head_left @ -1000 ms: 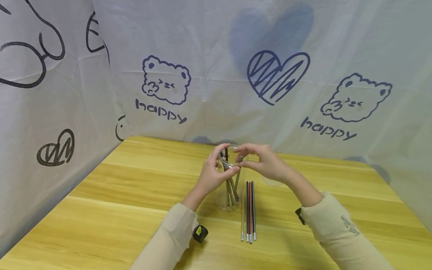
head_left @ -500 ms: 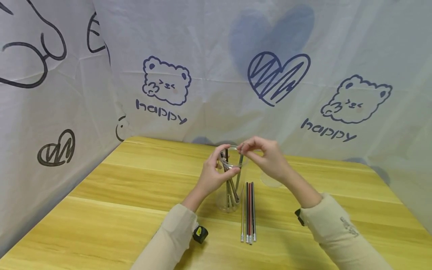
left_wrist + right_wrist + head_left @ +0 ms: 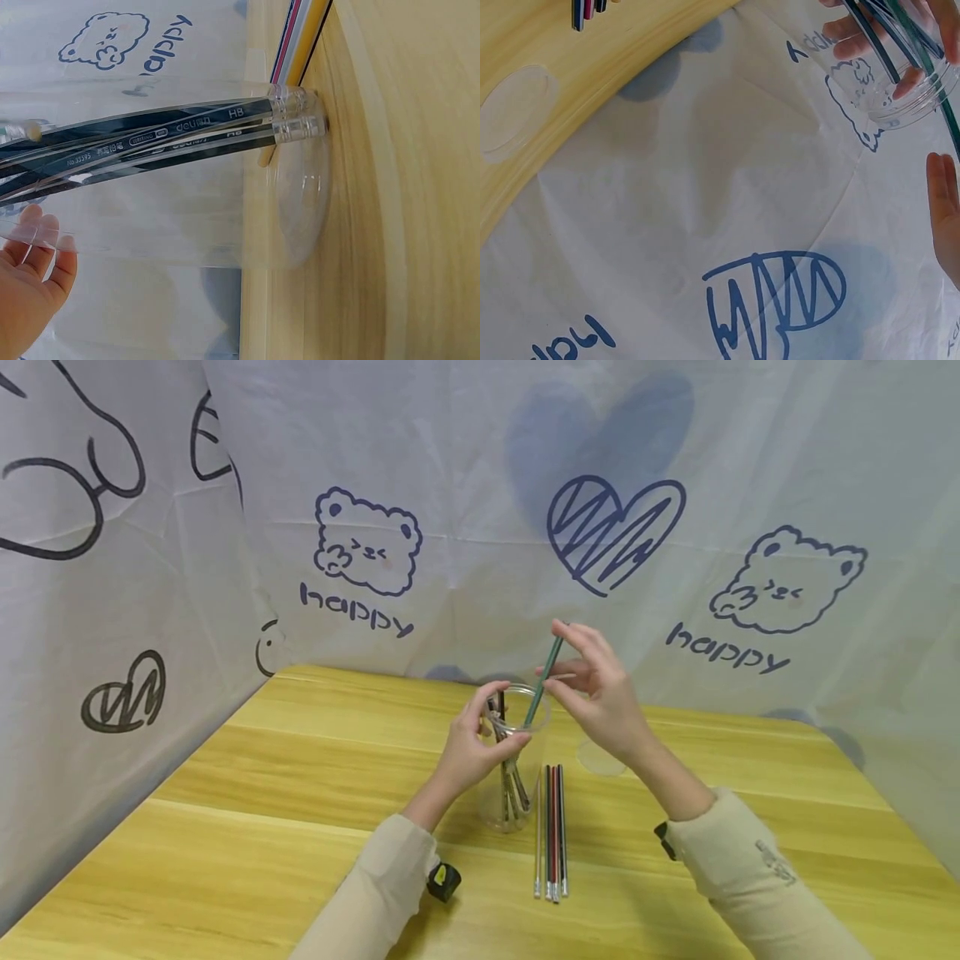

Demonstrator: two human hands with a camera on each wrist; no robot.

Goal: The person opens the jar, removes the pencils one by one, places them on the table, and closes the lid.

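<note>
A clear plastic jar (image 3: 491, 802) stands upright on the table, with several dark pencils (image 3: 150, 154) leaning inside, their eraser ends down at its base. My left hand (image 3: 478, 739) grips the jar near its rim, thumb in front and fingers around the far left side. Above the right of the rim, my right hand (image 3: 603, 697) pinches a green pencil (image 3: 544, 677) between thumb and fingers. The pencil slants, its lower part inside the jar mouth. In the right wrist view the green pencil (image 3: 949, 116) crosses the jar's threaded rim (image 3: 907, 116).
Right of the jar, several pencils (image 3: 553, 835) lie side by side on the wooden table (image 3: 247, 827), erasers toward me. A round clear lid (image 3: 602, 758) lies behind them. A white cloth (image 3: 465, 610) with drawings hangs behind the table's back edge.
My right hand has risen from the jar's rim and drawn the green pencil upward, so much of it now shows above the mouth. My left hand keeps its hold on the jar.
</note>
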